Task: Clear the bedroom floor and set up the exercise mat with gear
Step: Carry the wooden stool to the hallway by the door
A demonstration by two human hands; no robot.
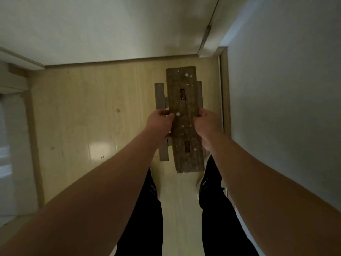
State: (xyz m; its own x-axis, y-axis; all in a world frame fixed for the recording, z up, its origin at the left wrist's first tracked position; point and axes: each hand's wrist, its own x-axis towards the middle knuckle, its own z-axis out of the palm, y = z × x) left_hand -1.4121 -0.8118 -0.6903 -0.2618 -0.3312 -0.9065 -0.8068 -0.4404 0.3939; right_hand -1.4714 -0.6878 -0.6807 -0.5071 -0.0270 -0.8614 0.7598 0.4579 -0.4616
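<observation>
A small wooden bench [184, 108], brown with white paint specks and two dark slots in its long top board, is seen from above in the middle of the view. My left hand [160, 124] grips the left edge of the top board. My right hand [207, 124] grips the right edge opposite. Grey foot rails stick out on both sides under the board. Whether the bench stands on the floor or hangs above it cannot be told. No exercise mat is in view.
Pale wooden floor [83, 126] stretches to the left. A white wall [110, 30] closes the far side, with a door frame [224, 89] and another wall close on the right. White furniture [11, 145] stands at the left edge. My legs in black trousers [144, 209] are below.
</observation>
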